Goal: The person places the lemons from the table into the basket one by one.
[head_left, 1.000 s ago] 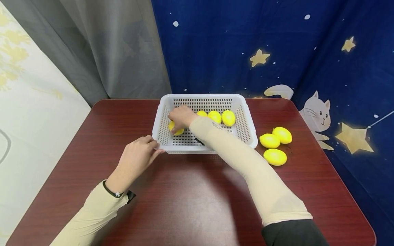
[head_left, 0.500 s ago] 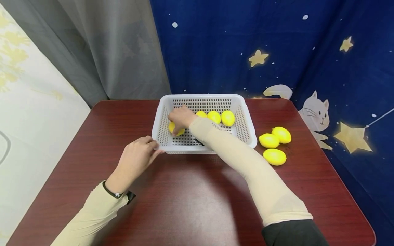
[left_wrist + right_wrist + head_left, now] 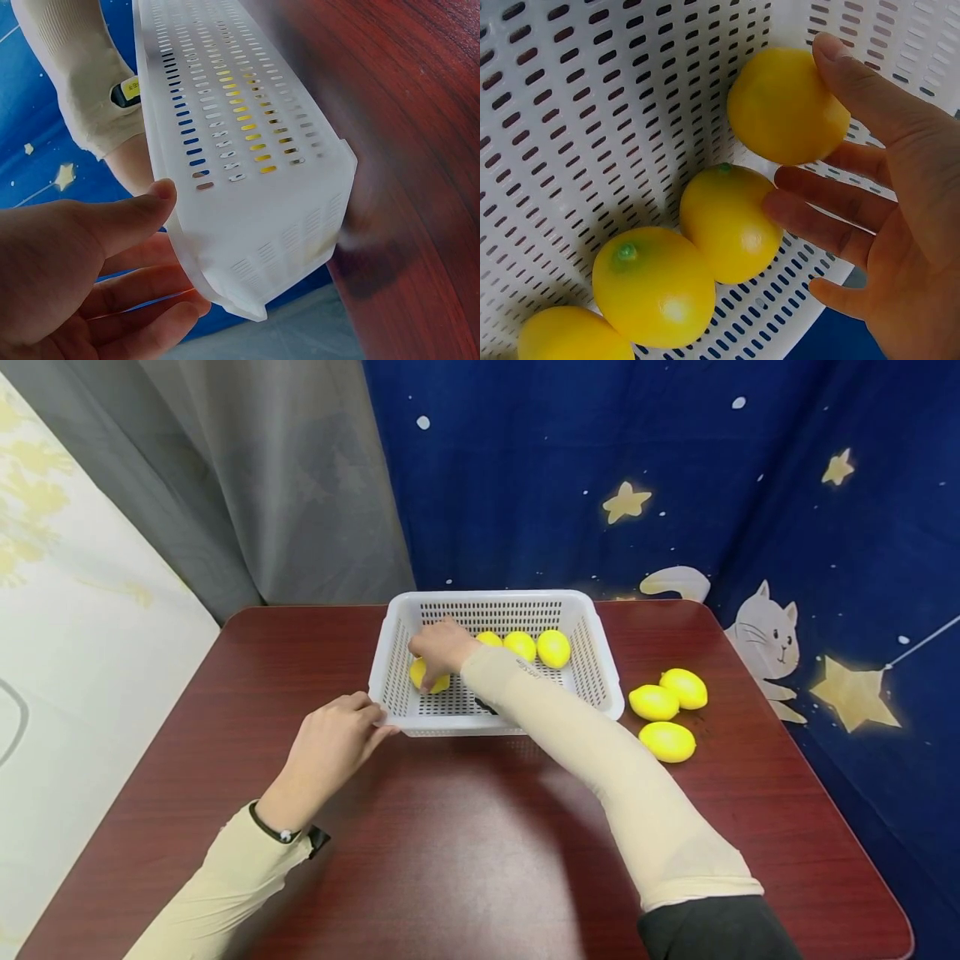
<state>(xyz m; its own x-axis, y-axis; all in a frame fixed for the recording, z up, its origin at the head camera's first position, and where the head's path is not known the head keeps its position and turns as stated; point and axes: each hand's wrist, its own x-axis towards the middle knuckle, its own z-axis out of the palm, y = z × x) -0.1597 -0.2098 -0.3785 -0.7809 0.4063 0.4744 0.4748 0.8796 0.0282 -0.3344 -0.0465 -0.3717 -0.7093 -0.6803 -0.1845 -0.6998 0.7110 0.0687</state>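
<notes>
A white slotted plastic basket (image 3: 495, 722) sits toward the back of the table. My left hand (image 3: 337, 737) pinches the rim at its near left corner; in the left wrist view the thumb (image 3: 142, 214) lies on the rim with the fingers below. Inside the basket, at the left end, my right hand (image 3: 442, 646) holds a yellow lemon (image 3: 784, 105) between thumb and fingers. Several more lemons, among them one with a green tip (image 3: 652, 292), lie in a row along the far side. In the right wrist view my fingertips reach the nearest lemon of that row (image 3: 731, 225).
On the table to the right of the basket lie three lemons: a near one (image 3: 667, 742), a left one (image 3: 654, 702) and a far one (image 3: 684, 688). The reddish-brown table (image 3: 465, 852) ends against a grey curtain (image 3: 315, 485) and a blue starry curtain (image 3: 510, 468).
The head view has shifted very slightly. Both hands, the basket and the lemons keep their places, with the right hand still at the lemon on the left.
</notes>
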